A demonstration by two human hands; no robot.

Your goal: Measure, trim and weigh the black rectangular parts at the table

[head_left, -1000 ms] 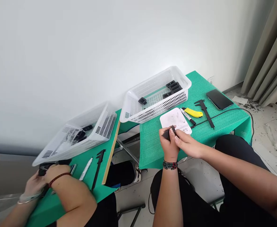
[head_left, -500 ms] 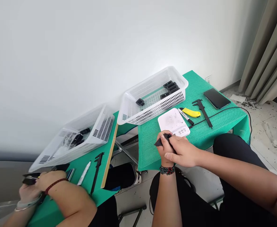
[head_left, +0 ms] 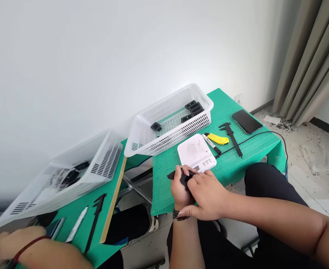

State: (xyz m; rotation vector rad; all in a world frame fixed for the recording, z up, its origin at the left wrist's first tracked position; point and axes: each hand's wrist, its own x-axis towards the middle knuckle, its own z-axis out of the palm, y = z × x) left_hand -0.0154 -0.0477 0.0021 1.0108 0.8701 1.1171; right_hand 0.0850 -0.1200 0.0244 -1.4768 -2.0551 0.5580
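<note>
My left hand (head_left: 180,191), with a dark beaded bracelet at its wrist, is wrapped around a black moulded piece (head_left: 184,177). One pointed end of the piece sticks out to the left past my thumb. My right hand (head_left: 209,192) lies against the piece from the right, fingers curled and thumb reaching down towards the bracelet. What its fingertips hold is hidden. Both hands are just in front of a white digital scale (head_left: 194,149) with dark crumbs on its plate. Beside the scale are a marker (head_left: 211,144), a yellow utility knife (head_left: 218,139) and a black caliper (head_left: 232,139).
A white basket (head_left: 170,144) with several black pieces stands behind the scale. A phone (head_left: 247,121) and a cable lie at the right. At the left, a co-worker's arm (head_left: 46,250) reaches over another green table with a basket (head_left: 77,194), a caliper (head_left: 95,220) and a white marker (head_left: 77,224).
The view has shifted, so everything sits further left and lower. My right hand has curled its fingers more and slid down over the black piece. The left hand keeps its grip.
</note>
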